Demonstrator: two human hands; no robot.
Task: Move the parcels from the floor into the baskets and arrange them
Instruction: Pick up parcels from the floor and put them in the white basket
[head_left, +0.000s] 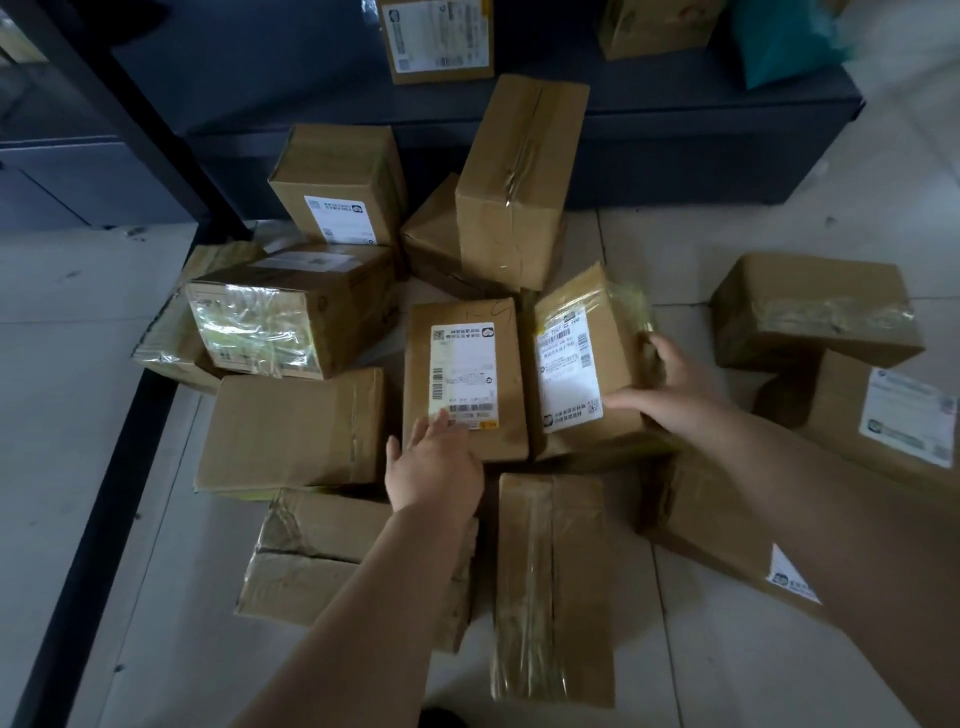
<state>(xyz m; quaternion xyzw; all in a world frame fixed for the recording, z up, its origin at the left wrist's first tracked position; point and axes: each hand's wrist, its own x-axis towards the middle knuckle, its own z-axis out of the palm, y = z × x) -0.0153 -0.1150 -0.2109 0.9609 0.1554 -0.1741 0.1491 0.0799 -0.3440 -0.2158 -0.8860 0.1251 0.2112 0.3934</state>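
Crouched over a heap of brown cardboard parcels on the tiled floor (727, 649). My left hand (434, 462) lies flat on the near end of a flat labelled parcel (465, 379) in the middle of the heap, fingers straight and spread, fingertips touching the lower edge of its white label; it grips nothing. My right hand (670, 384) grips the tilted parcel (587, 364) just beside the first one: thumb laid across the lower corner of its label, fingers curled round its taped right edge. That parcel leans up off the pile, label facing me. Around these two: a plain parcel (296, 431) to the left, touching the flat labelled one; a parcel wrapped in shiny tape (291, 317) beyond it; a tall upright parcel (519, 182) at the far side of the heap, against a dark low shelf (675, 156). A long taped parcel (553, 587) lies nearest to me, between my forearms. Off to the right, apart from the heap, one parcel rests on another with a white label (909, 421). On the shelf stand a labelled box (436, 39) and a teal bag (779, 41). A dark strip (104, 499) runs along the floor's left edge. No baskets in sight from here.
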